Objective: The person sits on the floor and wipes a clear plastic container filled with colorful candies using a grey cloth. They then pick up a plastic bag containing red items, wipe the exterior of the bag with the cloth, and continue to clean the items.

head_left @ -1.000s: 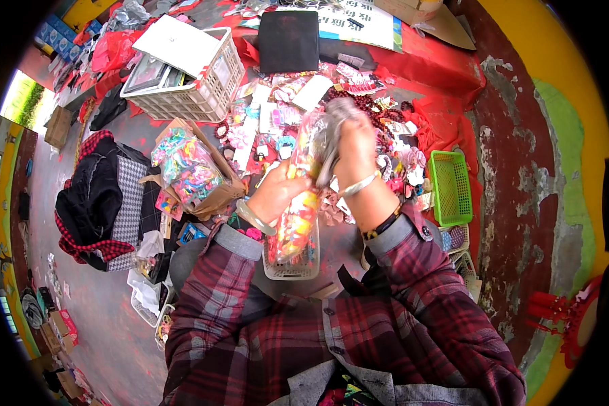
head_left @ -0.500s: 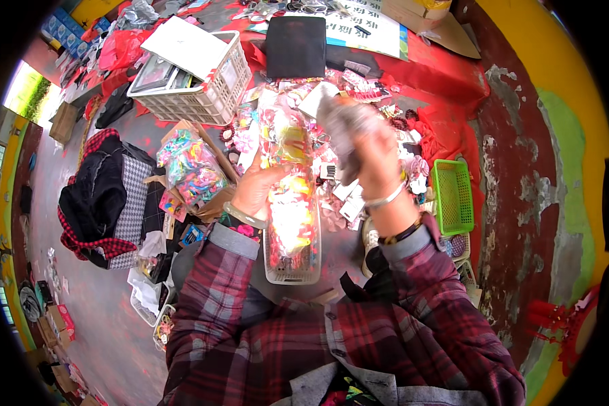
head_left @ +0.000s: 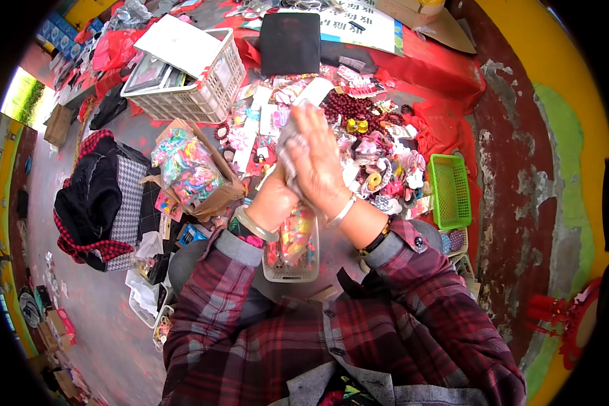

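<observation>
One crumpled grey cloth (head_left: 287,139) lies pressed between the right hand (head_left: 318,157), flat with fingers straight, and the left hand (head_left: 273,197), whose grip cannot be told. Below, a clear plastic package of multicoloured pieces (head_left: 298,237) lies in a white rectangular plastic basket (head_left: 291,277); a green perforated plastic basket (head_left: 451,193) stands to the right.

Just this side of the fingers (head_left: 316,125) sits a basket (head_left: 289,276) holding packets (head_left: 296,237), a carton (head_left: 224,196) of bags (head_left: 189,169) to their left, a jacket (head_left: 91,196) farther left, a crate (head_left: 210,101) topped by a board (head_left: 179,44) beyond and left, a poster (head_left: 382,34) well beyond, and beads (head_left: 345,111), then a tray (head_left: 450,193), to the right.
</observation>
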Tool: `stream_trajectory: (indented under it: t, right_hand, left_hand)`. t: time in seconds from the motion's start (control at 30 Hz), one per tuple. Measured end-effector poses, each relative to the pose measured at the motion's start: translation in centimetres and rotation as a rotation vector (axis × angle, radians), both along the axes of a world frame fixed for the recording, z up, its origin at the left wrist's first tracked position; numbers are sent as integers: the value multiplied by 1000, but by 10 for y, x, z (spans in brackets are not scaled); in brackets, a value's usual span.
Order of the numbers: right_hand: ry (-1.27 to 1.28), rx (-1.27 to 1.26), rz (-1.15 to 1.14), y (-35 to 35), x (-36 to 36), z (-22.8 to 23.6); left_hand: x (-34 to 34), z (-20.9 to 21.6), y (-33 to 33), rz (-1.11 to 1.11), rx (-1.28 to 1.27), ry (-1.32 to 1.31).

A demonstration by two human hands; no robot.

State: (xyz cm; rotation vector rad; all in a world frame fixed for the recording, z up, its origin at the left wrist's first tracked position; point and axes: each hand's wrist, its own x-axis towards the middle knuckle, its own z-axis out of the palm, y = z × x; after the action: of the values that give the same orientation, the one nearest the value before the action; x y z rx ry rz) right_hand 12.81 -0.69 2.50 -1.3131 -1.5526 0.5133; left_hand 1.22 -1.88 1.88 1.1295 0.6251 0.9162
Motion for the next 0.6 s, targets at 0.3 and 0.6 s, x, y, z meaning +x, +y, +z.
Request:
stream_trajectory:
  t: [0.3,0.6]
  right_hand:
    - [228,-256,-273,53,64,-19]
    - [1074,-24,70,29,75,30]
  left_hand:
    - [-8,5,-7,-133,-259,-191]
    - [-41,7,23,101,-432,-453]
